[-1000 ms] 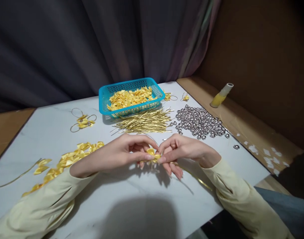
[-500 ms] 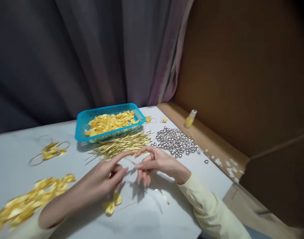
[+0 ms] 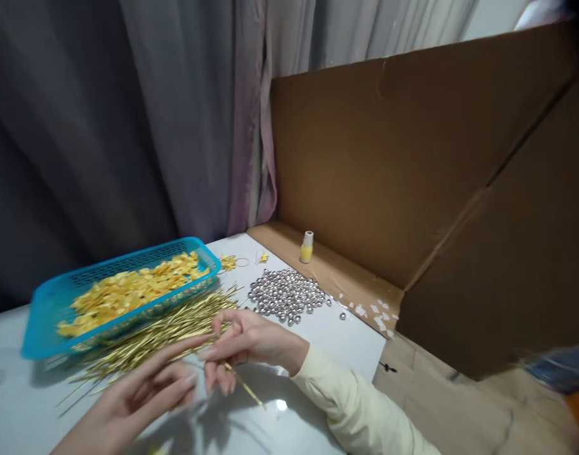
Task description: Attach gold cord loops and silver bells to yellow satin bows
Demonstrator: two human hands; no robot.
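Observation:
My right hand (image 3: 254,341) is closed in a pinch above the white table. A thin gold wire (image 3: 245,384) sticks out below its fingers toward the lower right. My left hand (image 3: 149,388) is just to the left, its index finger stretched to the right hand's fingertips and its thumb apart from it. Both hands are slightly blurred. Behind them lies a pile of gold wires (image 3: 142,341). Beyond the right hand is a heap of shiny silver beads (image 3: 286,292).
A blue basket (image 3: 38,332) of yellow petal-like pieces stands at the back left. Small yellow flower pieces with wire loops (image 3: 229,262) lie beyond it. A small yellow bottle (image 3: 307,248) stands on cardboard by the cardboard wall (image 3: 355,158). White scraps (image 3: 361,310) lie near the table edge.
The view has swung to the right, so the yellow pieces at the left have mostly left the picture. My left hand's thumb has moved away from the right hand, which keeps its pinch.

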